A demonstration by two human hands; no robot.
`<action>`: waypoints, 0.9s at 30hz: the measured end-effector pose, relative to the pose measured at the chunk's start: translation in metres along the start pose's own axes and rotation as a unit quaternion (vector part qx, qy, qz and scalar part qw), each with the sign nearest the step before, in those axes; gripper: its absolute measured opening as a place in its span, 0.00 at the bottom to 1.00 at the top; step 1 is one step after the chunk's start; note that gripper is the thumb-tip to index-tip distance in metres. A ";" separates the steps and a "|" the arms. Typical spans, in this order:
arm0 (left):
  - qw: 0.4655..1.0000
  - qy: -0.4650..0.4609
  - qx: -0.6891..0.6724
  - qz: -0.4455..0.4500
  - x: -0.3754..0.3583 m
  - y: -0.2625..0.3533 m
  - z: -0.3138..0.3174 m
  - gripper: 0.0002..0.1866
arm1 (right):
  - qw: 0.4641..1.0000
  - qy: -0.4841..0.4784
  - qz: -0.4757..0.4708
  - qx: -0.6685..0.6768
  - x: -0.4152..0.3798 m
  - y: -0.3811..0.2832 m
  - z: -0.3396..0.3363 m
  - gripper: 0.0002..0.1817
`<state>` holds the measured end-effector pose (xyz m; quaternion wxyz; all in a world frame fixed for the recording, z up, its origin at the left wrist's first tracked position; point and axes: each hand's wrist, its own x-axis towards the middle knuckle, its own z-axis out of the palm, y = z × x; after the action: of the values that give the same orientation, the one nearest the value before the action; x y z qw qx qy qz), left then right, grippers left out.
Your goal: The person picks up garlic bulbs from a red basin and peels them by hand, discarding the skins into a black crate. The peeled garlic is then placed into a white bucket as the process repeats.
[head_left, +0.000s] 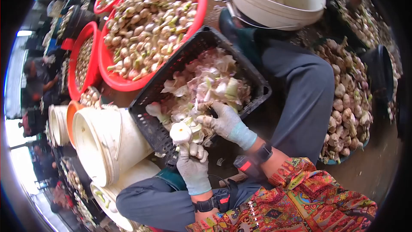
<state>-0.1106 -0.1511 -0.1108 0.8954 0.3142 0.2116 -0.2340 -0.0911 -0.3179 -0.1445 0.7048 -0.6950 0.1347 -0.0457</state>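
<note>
My left hand point(192, 167), in a pale work glove, is closed around the stem end of a garlic bulb point(180, 133). The bulb is white and peeled-looking, with loose skin beside it. Close by, my right hand point(229, 124), gloved too, has its fingers curled together at the skins. A small dark thing shows at its fingers, but what it is I cannot make out. Both hands are over the near edge of a black plastic crate point(253, 103), which holds a heap of garlic skins point(210, 77).
A red tub point(201, 0) full of garlic bulbs stands beyond the crate. White buckets point(128, 129) lie to the left, and another white bucket point(296, 0) stands at upper right. A pile of garlic bulbs point(343, 103) lies beyond my right leg point(296, 86). People sit at far left.
</note>
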 end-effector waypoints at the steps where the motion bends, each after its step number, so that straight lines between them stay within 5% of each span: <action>1: 1.000 0.001 -0.021 0.003 -0.001 0.002 -0.001 0.12 | 0.999 -0.033 -0.019 -0.009 0.000 0.000 0.004 0.14; 4: 0.992 -0.003 -0.121 0.038 -0.009 0.016 -0.002 0.14 | 0.996 -0.001 0.029 -0.080 0.004 0.010 0.006 0.14; 9: 0.963 0.041 -0.194 0.183 -0.050 0.068 0.017 0.20 | 0.994 0.019 0.047 0.100 0.009 0.002 0.005 0.11; 11: 0.940 -0.033 -0.240 0.239 -0.071 0.117 0.007 0.10 | 0.992 0.020 0.057 0.106 0.010 0.006 0.005 0.12; 13: 0.898 -0.088 -0.234 0.363 -0.086 0.173 0.001 0.06 | 0.998 0.018 -0.019 -0.052 0.009 0.016 -0.001 0.14; 15: 0.835 -0.067 -0.181 0.515 -0.082 0.214 0.007 0.16 | 1.000 -0.002 -0.013 -0.025 0.007 0.005 0.000 0.15; 16: 0.846 -0.137 -0.114 0.502 -0.066 0.228 0.001 0.19 | 0.999 0.007 -0.003 -0.043 0.008 0.006 0.003 0.15; 19: 0.913 -0.149 0.073 0.373 0.017 0.227 0.047 0.20 | 0.993 -0.024 0.025 -0.111 0.009 0.009 -0.001 0.15; 21: 0.919 0.031 0.213 0.331 0.091 0.210 0.088 0.16 | 0.986 -0.038 0.055 -0.151 0.011 0.004 -0.005 0.16; 22: 0.921 0.028 0.277 0.271 0.130 0.207 0.097 0.16 | 0.987 -0.038 0.045 -0.151 0.011 0.006 -0.006 0.16; 24: 0.880 0.047 0.444 0.159 0.200 0.207 0.099 0.18 | 0.989 -0.042 0.043 -0.134 0.013 0.003 -0.007 0.16; 27: 0.711 0.083 0.696 0.056 0.289 0.218 0.080 0.22 | 0.989 -0.060 0.085 -0.103 0.017 0.006 -0.009 0.14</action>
<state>0.2601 -0.1355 -0.1048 0.4137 0.8778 0.0448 -0.2375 -0.0774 -0.3306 -0.1523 0.6377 -0.7512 0.1553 0.0704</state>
